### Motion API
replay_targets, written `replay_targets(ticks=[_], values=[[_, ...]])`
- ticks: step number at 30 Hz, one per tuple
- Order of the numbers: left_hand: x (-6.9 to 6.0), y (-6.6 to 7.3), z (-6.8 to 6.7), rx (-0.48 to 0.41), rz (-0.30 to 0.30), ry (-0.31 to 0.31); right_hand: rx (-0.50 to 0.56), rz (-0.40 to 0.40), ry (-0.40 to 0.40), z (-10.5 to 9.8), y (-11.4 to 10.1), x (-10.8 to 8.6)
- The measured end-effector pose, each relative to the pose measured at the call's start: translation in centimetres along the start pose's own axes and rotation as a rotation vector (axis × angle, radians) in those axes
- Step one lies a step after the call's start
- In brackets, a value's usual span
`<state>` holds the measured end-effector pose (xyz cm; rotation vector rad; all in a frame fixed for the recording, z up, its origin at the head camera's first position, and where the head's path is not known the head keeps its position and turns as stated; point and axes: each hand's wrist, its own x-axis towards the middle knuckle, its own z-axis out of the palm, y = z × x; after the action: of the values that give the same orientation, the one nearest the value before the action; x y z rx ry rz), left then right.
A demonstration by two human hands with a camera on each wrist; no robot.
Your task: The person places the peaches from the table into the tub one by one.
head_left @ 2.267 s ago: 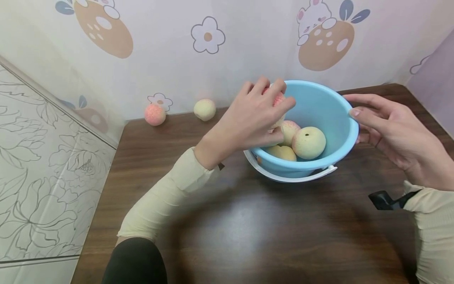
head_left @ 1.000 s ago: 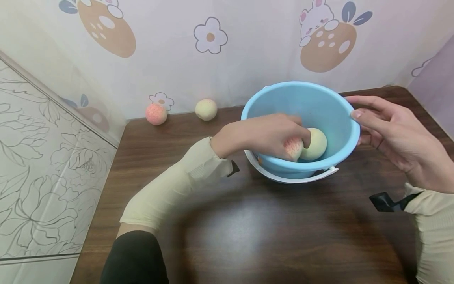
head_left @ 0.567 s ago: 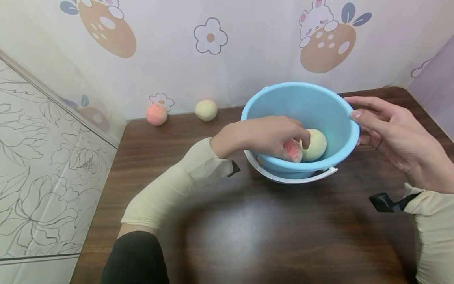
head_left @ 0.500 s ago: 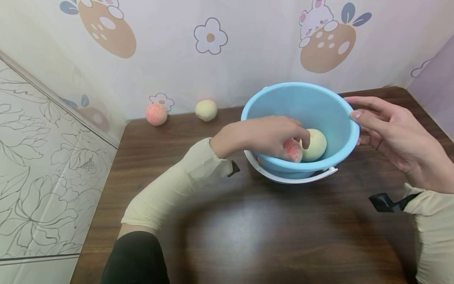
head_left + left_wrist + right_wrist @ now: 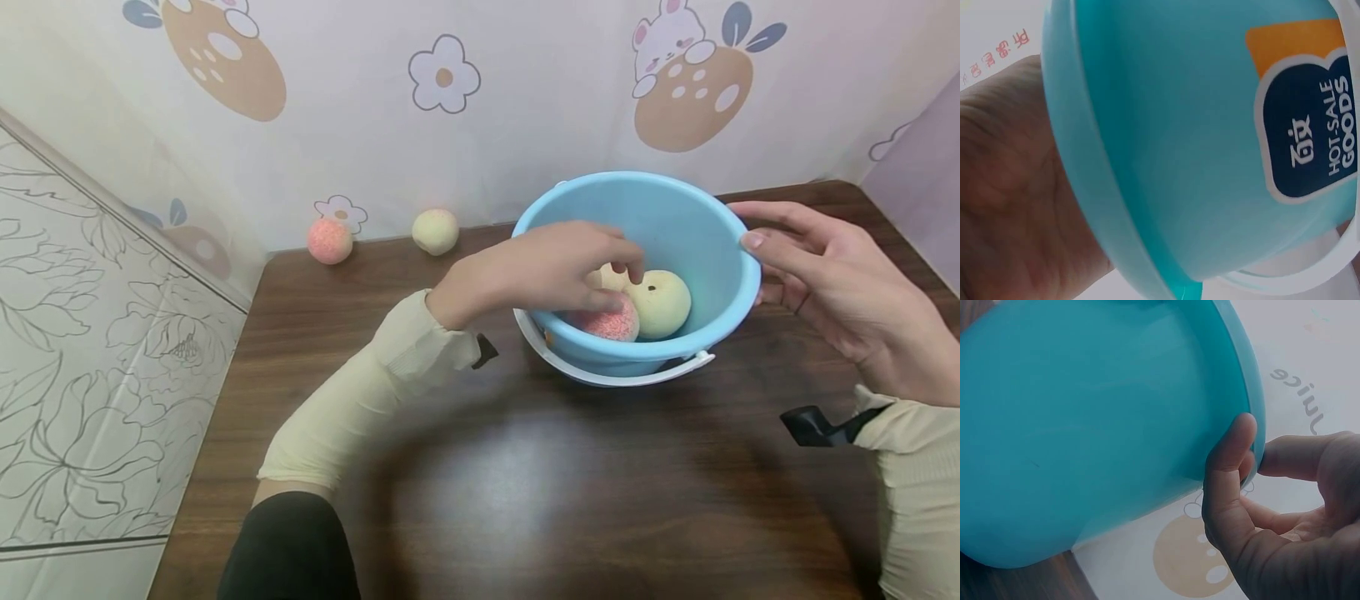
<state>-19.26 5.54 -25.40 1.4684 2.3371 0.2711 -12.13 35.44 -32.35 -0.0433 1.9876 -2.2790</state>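
A light blue bucket [image 5: 705,242] with a white handle stands on the table at the right, several peaches inside it. My left hand [image 5: 543,262] reaches over the near left rim, its fingers spread loosely over a pink peach [image 5: 617,323]. The thumb lies close above that peach; whether it touches cannot be made out. Beside it sit a pale yellow peach [image 5: 662,310] with a dark stem hole and another pale one partly covered by my fingers. On the right side, my right hand [image 5: 855,287] pinches the bucket rim [image 5: 1259,425] between thumb and fingers.
Against the back wall, to the left of the bucket, lie a pink peach [image 5: 330,242] and a pale peach [image 5: 435,232]. The brown wooden table [image 5: 495,483] meets a patterned wall covering [image 5: 525,108] behind. A tiled surface [image 5: 82,358] bounds the left side.
The left hand carried a pink peach down into the bucket and has now let go, its fingers loosening and rising slightly. My right hand has stayed on the rim.
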Motion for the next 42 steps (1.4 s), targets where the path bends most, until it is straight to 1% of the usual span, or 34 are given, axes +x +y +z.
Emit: replay_targets(ticks=[7,11,16,20,24,26,32,34,37,40,42], values=[[-0.9,-0.9,-0.3,-0.021,-0.004,0.094,-0.005,-0.002,0.008,0.3,-0.1,0.1],[-1.5,-1.4,-0.4,-0.047,-0.027,0.141,-0.006,-0.009,0.007,0.5,-0.2,0.2],[-2.2,-2.0,-0.6,-0.058,-0.059,0.186,0.012,-0.009,0.002,0.5,-0.2,0.3],[-2.9,-2.5,-0.9,-0.059,-0.056,0.233,0.029,-0.007,-0.002,0.4,-0.2,0.4],[-3.6,-3.1,-1.1,-0.063,-0.039,0.302,0.051,-0.016,-0.012,0.3,-0.1,0.4],[-4.0,-3.3,-1.1,-0.077,-0.029,0.335,0.050,-0.023,-0.005,0.4,0.0,0.4],[-5.4,-3.9,-1.3,-0.125,-0.064,0.379,0.022,-0.042,0.006,0.7,0.0,0.4],[-5.9,-4.2,-1.4,-0.139,-0.075,0.395,0.021,-0.032,0.005,0.6,0.0,0.3],[-6.4,-4.5,-1.5,-0.143,-0.089,0.415,-0.021,0.008,0.032,0.4,0.0,0.1],[-6.8,-4.9,-1.7,-0.122,-0.101,0.431,-0.055,0.053,0.064,0.0,0.0,-0.3],[-6.9,-5.1,-1.7,-0.095,-0.107,0.447,-0.030,0.059,0.069,-0.2,0.1,-0.4]])
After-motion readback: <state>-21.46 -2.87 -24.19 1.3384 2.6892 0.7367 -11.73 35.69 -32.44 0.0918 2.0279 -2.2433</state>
